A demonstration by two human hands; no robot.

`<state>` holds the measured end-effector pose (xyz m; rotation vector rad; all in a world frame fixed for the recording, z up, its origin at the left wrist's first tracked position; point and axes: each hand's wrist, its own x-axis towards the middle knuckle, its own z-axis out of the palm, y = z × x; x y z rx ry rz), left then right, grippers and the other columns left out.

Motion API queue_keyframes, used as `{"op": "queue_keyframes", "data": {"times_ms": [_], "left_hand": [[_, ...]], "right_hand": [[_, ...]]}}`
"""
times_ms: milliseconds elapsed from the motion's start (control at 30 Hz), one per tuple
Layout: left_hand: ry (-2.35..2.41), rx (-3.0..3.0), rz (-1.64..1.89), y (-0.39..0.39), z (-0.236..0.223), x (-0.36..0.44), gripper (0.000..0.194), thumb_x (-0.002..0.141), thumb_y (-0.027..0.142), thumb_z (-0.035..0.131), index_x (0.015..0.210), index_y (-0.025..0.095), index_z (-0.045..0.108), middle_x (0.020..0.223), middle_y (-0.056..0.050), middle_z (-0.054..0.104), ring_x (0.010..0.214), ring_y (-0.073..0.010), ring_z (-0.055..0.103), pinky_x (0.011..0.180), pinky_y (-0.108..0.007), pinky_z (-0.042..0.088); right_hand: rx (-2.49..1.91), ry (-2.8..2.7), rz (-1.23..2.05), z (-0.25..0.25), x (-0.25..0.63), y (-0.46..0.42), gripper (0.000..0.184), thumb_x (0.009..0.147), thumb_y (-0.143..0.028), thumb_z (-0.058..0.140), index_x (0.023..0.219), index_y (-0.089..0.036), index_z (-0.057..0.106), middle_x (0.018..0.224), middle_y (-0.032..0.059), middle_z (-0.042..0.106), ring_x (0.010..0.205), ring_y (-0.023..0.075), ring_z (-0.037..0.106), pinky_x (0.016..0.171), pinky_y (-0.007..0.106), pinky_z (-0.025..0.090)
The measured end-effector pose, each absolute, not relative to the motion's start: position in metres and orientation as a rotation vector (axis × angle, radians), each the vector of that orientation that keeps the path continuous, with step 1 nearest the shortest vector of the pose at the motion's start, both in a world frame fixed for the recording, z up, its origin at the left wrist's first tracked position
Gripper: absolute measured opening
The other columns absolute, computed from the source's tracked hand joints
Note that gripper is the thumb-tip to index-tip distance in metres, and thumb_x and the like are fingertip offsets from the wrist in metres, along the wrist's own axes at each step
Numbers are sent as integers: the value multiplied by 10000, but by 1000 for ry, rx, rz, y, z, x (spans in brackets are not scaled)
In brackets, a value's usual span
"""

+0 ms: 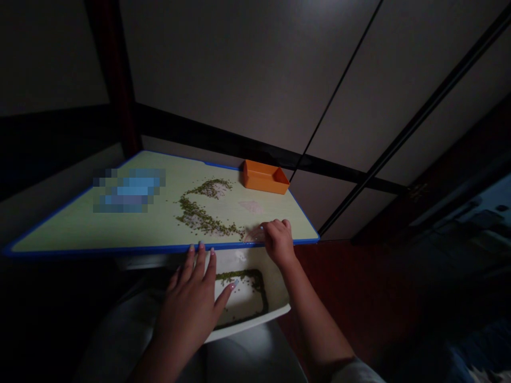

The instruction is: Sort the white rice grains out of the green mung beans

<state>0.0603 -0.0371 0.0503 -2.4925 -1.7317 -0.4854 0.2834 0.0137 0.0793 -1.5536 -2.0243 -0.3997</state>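
Observation:
A pale green table point(72, 223) with a blue rim carries a scatter of small green beans mixed with white grains point(202, 210). My right hand point(278, 239) rests on the table's near edge with fingers curled, beside a small heap of white grains point(253, 234). My left hand point(191, 300) lies below the table edge, fingers stretched out, on a white tray point(255, 314) held under the edge. The tray holds green beans point(243, 276) along its sides.
An orange box point(264, 176) stands at the table's far right corner. A blurred blue patch point(130, 189) lies on the table's left part. Dark wall panels rise behind the table. The floor to the right is dark red.

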Motion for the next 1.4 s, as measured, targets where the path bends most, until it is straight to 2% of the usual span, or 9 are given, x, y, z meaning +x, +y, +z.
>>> {"op": "queue_keyframes", "data": {"times_ms": [467,700,1100,1400], "left_hand": [[-1727,-2501,-492,-37,50,61,696,800,543,342,1332,97,399,1484,-159,294,1397,-320,209,1018,-478,370],[-1719,-2494,-498,-36,50,60,698,799,543,347,1331,95,400,1480,-168,299,1393,-325,217,1018,-484,368],[-1701,-2478,-485,-36,46,59,706,807,548,325,1343,92,376,1484,-167,288,1395,-326,211,1008,-482,378],[-1695,-2472,-464,-34,45,59,707,801,550,333,1338,94,385,1483,-167,291,1390,-329,225,1000,-478,387]], "right_hand": [[-1533,-2100,-414,77,284,14,229,869,-119,417,933,-189,626,780,46,637,784,168,519,757,312,257],[-1643,-1967,-477,79,281,14,222,896,-145,417,948,-183,630,794,58,654,782,178,525,757,322,253],[-1507,-2118,-435,78,271,19,231,922,-193,425,987,-187,646,806,58,666,781,163,536,769,314,263],[-1616,-1919,-479,77,280,18,232,904,-151,435,993,-187,646,820,59,683,769,170,544,754,319,256]]}}
